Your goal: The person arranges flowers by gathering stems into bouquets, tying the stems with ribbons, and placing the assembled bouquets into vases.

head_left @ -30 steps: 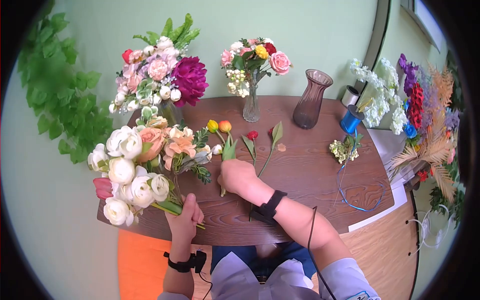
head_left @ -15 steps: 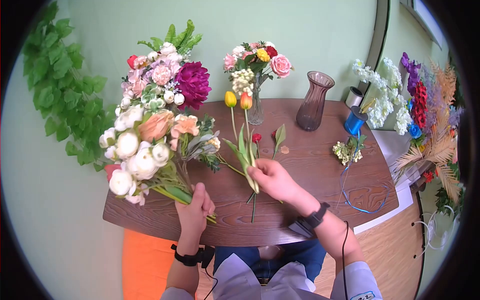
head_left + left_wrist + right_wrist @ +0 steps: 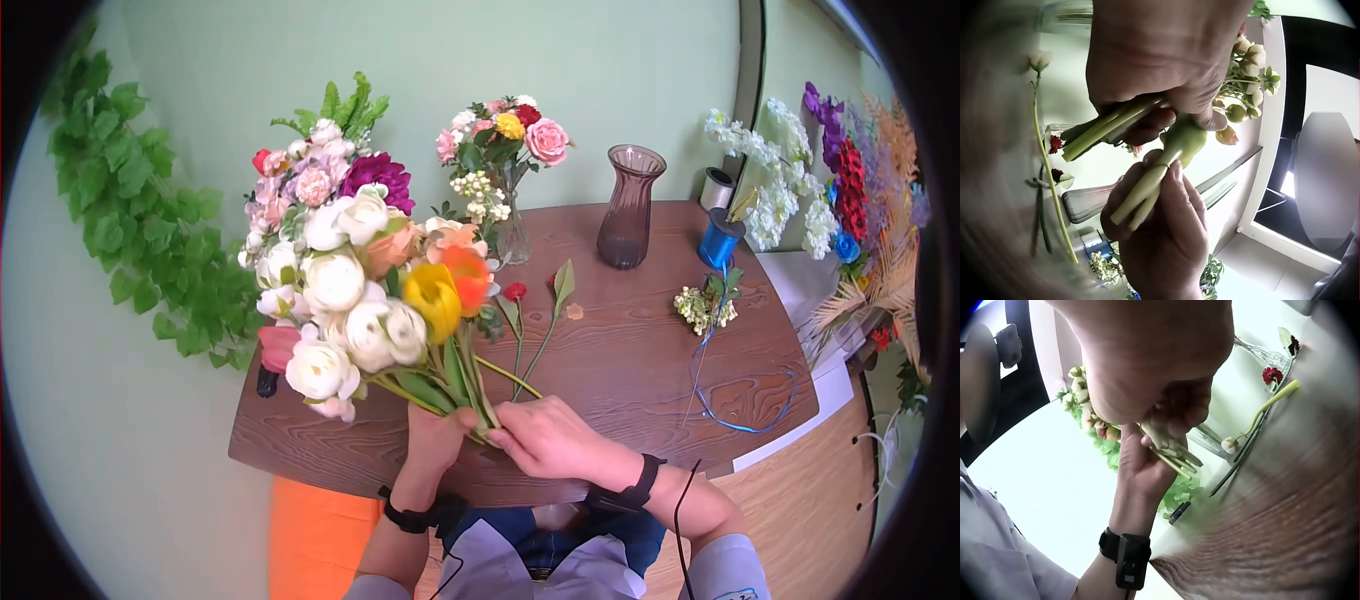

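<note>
In the head view my left hand [image 3: 437, 440] grips the stems of a bouquet of white ranunculus-like blooms [image 3: 335, 282], peach flowers and a pink tulip [image 3: 279, 349]. My right hand [image 3: 550, 440] pinches the stem ends of a yellow tulip [image 3: 432, 300] and an orange tulip [image 3: 467, 280], whose heads overlap the bouquet's right side. Both hands meet close together over the table's front part. In the left wrist view, the pale tulip stems [image 3: 1147, 194] sit between thumb and fingers, beside the cut bouquet stems [image 3: 1094, 134].
On the wooden table [image 3: 620, 380] lie red flowers [image 3: 514, 291] and a pale berry sprig [image 3: 703, 308]. Behind them stand a purple glass vase [image 3: 630, 210], a blue ribbon spool [image 3: 720, 240] and a small bouquet [image 3: 510, 130] in clear glass. Another full bouquet [image 3: 315, 185] stands at the back left.
My right hand has picked up the two tulips from the table and carried them left to the bouquet. My left hand has brought the bouquet rightward toward them.
</note>
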{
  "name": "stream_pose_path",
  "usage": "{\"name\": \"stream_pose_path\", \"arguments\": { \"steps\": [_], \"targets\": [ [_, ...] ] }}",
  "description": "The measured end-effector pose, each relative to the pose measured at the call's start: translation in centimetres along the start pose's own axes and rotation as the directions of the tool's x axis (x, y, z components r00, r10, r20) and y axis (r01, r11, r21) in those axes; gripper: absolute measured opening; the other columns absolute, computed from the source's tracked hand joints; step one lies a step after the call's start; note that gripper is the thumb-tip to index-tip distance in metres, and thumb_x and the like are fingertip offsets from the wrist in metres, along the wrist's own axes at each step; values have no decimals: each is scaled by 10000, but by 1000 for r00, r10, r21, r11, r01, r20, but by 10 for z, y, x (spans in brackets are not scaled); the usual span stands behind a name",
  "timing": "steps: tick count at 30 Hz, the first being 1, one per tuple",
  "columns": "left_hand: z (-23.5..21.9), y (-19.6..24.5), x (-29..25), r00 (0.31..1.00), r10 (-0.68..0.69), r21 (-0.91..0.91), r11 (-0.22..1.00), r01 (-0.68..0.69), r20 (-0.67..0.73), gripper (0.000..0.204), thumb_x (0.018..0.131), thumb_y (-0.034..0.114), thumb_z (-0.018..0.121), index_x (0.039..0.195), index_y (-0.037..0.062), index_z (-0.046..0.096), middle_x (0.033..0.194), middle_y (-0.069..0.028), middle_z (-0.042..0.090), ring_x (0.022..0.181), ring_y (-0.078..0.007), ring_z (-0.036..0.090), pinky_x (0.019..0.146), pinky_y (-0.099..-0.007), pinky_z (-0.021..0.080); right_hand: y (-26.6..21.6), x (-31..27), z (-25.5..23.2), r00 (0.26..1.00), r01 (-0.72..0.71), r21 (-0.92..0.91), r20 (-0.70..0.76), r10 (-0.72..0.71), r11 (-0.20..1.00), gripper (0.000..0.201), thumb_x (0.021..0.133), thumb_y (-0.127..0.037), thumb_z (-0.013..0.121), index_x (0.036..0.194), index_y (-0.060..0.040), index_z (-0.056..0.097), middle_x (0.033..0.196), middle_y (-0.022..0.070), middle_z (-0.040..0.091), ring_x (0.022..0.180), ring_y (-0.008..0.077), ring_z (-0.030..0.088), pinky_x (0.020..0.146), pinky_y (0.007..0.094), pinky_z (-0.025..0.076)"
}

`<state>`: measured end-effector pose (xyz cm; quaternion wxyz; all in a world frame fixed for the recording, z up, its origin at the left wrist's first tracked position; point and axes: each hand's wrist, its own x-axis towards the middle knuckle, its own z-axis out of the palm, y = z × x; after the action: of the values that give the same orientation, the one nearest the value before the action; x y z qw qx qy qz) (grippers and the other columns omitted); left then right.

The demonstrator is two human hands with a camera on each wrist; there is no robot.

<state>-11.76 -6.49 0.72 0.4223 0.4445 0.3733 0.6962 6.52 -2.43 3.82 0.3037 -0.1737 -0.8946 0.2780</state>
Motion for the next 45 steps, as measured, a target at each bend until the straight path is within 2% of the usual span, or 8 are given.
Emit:
{"name": "stream_pose_path", "arguments": {
  "steps": [7, 9, 13, 16, 26, 31, 39, 45],
  "targets": [
    [14, 9, -3, 994, 60, 353, 932, -87, 86, 239, 825, 61, 773, 973, 42, 586, 923, -11, 572, 783, -82, 562, 676, -213, 455, 4, 7, 7, 999, 11, -161, 55, -2, 987, 144, 910, -158, 592, 914, -21, 546, 678, 176, 613, 698, 364, 651, 608, 465, 505],
    [18, 9, -5, 986, 46, 422, 906, 26, -159, 166, 864, 6, 711, 973, 37, 590, 888, -7, 585, 772, -75, 547, 667, -209, 448, 1, 9, 12, 997, -27, -184, 62, 39, 983, 183, 920, -184, 591, 914, -7, 545, 679, 181, 619, 689, 369, 653, 602, 468, 509],
    [-26, -11, -8, 952, 199, 541, 840, -43, -233, 58, 929, 2, 615, 970, 30, 585, 865, -11, 590, 742, -85, 544, 651, -225, 448, 5, 4, 21, 993, -110, -131, -55, 104, 985, 326, 929, -297, 623, 863, 16, 557, 650, 177, 624, 633, 369, 658, 555, 470, 511],
    [-14, 25, -7, 975, 135, 418, 907, -50, -176, 85, 971, 40, 558, 892, 9, 560, 830, -64, 581, 746, -137, 570, 708, -273, 471, 6, 4, 4, 952, -304, -423, -100, 290, 853, 406, 910, -390, 653, 813, -2, 586, 637, 159, 632, 612, 358, 670, 542, 459, 513],
    [-23, 22, -18, 990, 5, 133, 991, 14, -140, 163, 1001, 89, 550, 857, 32, 496, 754, -79, 536, 664, -174, 564, 624, -318, 505, 43, 29, 4, 790, -527, -405, 92, 607, 747, 244, 834, -201, 596, 824, 31, 674, 839, 237, 696, 821, 410, 693, 724, 513, 543],
    [-24, 22, -19, 995, -30, 186, 981, 47, -96, 158, 996, 78, 547, 849, 30, 512, 743, -73, 531, 657, -169, 562, 616, -311, 498, 54, 4, 3, 819, -545, -278, 25, 573, 791, 209, 808, -151, 590, 850, 35, 676, 846, 271, 680, 832, 466, 666, 727, 516, 542],
    [-1, 18, -6, 999, -29, 173, 984, 34, -32, 150, 993, 78, 543, 860, 8, 552, 792, -89, 598, 691, -184, 613, 650, -301, 509, 18, -22, -16, 897, -318, 279, -221, 383, 906, 130, 915, -143, 647, 889, -34, 581, 630, 87, 611, 541, 244, 611, 527, 373, 459],
    [23, 8, 1, 995, -45, 79, 996, 38, 91, 299, 1001, 191, 608, 1181, -48, 589, 1124, -139, 639, 1020, -227, 653, 893, -356, 549, 2, -13, -9, 934, -173, 165, -286, 215, 971, 138, 922, -143, 660, 973, -51, 570, 657, 85, 621, 579, 274, 640, 542, 385, 491]
  ]
}}
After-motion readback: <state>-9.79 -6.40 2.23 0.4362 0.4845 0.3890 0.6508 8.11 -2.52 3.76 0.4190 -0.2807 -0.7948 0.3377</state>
